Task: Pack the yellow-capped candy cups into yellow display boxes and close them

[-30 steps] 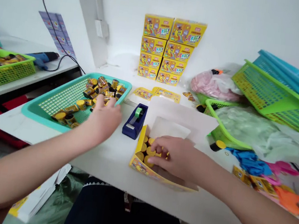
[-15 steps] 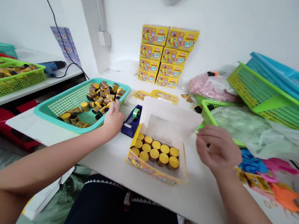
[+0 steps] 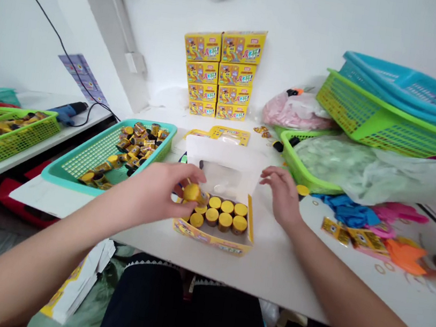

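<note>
Near the front edge of the tabletop (image 3: 266, 278), an open yellow box (image 3: 211, 241) holds small jars (image 3: 212, 217), yellow lids up. Over its left end, the left hand (image 3: 161, 188) grips another jar (image 3: 192, 193), tilted; setting it among them would call for turning it upright. The right hand (image 3: 282, 195) is empty, fingers loosely curled, beside the box's right side. Toward the left edge, a teal basket (image 3: 50, 177) holds more jars. By the back edge, stacked yellow boxes (image 3: 236, 74) show Chinese characters ending "杯!"; smaller print is unreadable.
</note>
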`<act>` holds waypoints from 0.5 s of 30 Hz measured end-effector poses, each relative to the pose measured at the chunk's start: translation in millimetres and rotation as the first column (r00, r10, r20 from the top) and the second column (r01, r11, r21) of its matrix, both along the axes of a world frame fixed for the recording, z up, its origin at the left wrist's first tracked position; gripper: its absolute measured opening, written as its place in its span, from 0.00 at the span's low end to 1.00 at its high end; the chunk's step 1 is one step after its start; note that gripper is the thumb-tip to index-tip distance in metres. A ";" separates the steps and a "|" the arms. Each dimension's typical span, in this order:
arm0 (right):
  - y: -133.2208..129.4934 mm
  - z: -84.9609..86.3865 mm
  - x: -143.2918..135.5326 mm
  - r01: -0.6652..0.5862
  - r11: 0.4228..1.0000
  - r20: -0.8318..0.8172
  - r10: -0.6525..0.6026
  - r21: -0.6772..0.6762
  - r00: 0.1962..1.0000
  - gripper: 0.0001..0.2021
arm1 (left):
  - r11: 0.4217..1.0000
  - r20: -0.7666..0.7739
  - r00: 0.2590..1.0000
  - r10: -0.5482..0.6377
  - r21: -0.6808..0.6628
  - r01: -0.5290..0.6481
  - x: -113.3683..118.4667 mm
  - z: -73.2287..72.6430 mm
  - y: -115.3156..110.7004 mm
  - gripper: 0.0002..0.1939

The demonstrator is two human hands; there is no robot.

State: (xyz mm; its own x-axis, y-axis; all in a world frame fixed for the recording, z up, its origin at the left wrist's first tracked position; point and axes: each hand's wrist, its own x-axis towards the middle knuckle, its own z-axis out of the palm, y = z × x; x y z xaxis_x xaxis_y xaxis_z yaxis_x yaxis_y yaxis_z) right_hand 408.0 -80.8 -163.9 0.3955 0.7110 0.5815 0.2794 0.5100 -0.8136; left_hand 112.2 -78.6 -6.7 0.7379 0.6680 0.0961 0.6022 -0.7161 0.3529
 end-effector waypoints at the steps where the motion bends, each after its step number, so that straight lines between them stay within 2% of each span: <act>1: 0.1 -4.4 -4.6 -0.082 0.996 -0.010 0.082 -0.044 0.997 0.15 | 0.997 -0.046 0.999 -0.010 -0.079 0.006 8.8 -4.3 -3.1 0.17; 4: -3.8 -12.2 -15.0 -0.281 0.951 -0.032 0.279 -0.128 0.960 0.23 | 0.980 -0.209 0.976 -0.061 -0.199 0.018 31.6 -19.1 -0.5 0.24; 7: -11.3 -12.6 -18.4 -0.396 0.899 -0.030 0.398 -0.188 0.917 0.25 | 0.947 -0.280 0.945 -0.166 -0.314 0.073 45.5 -24.0 9.2 0.31; 9: -15.2 -10.8 -18.0 -0.429 0.875 -0.026 0.435 -0.224 0.900 0.24 | 0.927 -0.280 0.933 -0.225 -0.355 0.117 50.5 -20.3 13.0 0.31; 12: -17.2 -8.2 -16.4 -0.435 0.861 -0.018 0.446 -0.263 0.895 0.22 | 0.926 -0.265 0.933 -0.245 -0.350 0.144 54.7 -13.6 12.9 0.29; 15: -16.2 -7.4 -15.5 -0.423 0.859 -0.001 0.441 -0.289 0.897 0.21 | 0.913 -0.273 0.916 -0.295 -0.364 0.186 58.2 -18.5 11.9 0.34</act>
State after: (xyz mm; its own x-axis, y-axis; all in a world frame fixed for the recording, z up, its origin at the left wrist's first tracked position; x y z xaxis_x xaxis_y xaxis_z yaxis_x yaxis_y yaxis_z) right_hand 392.5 -97.1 -171.3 -0.0191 0.9364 0.3505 0.1383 0.3497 -0.9266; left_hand 170.4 -66.7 -25.1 0.8339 0.4192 -0.3589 0.5444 -0.7316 0.4104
